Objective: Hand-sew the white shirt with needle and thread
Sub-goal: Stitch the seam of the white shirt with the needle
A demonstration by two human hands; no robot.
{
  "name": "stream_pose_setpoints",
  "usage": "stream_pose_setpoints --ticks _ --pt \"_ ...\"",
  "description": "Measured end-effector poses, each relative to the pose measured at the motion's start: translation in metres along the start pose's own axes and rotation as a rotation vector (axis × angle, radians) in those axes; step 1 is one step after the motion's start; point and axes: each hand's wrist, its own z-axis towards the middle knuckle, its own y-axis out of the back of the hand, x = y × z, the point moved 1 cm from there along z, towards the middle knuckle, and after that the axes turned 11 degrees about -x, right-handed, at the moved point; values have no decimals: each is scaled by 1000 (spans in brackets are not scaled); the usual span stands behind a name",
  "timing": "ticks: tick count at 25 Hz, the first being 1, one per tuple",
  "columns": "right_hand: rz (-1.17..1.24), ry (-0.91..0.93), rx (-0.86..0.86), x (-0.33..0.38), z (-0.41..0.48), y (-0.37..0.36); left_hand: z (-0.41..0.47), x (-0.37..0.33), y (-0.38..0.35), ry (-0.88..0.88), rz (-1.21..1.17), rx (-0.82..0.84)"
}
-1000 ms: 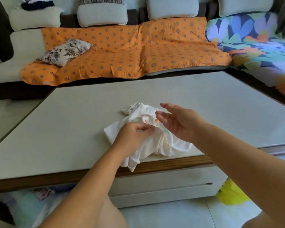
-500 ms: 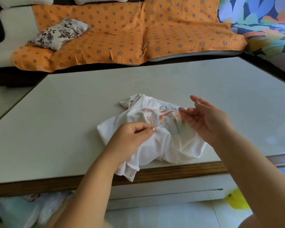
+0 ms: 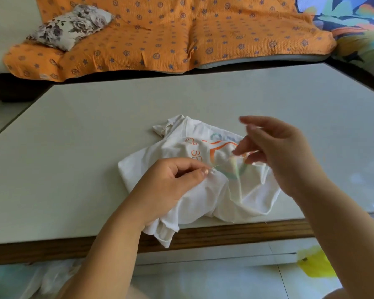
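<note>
White shirt [image 3: 253, 195] crumpled w/ orange print [image 3: 213, 151]; thread [image 3: 222, 162] prob. taut.

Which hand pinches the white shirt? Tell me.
The left hand: its thumb and forefinger pinch a fold of the white printed shirt; the right hand is raised above it.

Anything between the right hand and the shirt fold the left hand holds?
Nothing visible. Left hand pinches the white shirt; right hand hovers over it, seemingly pinching a faint thread that runs to that pinch.
</note>
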Motion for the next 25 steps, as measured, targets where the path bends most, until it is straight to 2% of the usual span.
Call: stream_pose_setpoints --ticks 2,5,10,12,16,25 --pt "-119 35 99 2 -18 -11 0 0 0 -23 7 17" --pt "-215 54 107 3 -35 -12 -3 0 3 -54 16 53" --pt "-172 -99 295 -3 -48 -8 -6 -1 10 -87 40 71" --pt "-164 -120 270 -6 -50 -7 -5 1 11 -85 51 48" --pt "-230 -26 231 -8 -45 -7 -3 3 10 -94 60 -24" --pt "-403 56 372 -1 -43 -6 -1 2 13 -92 76 -39"
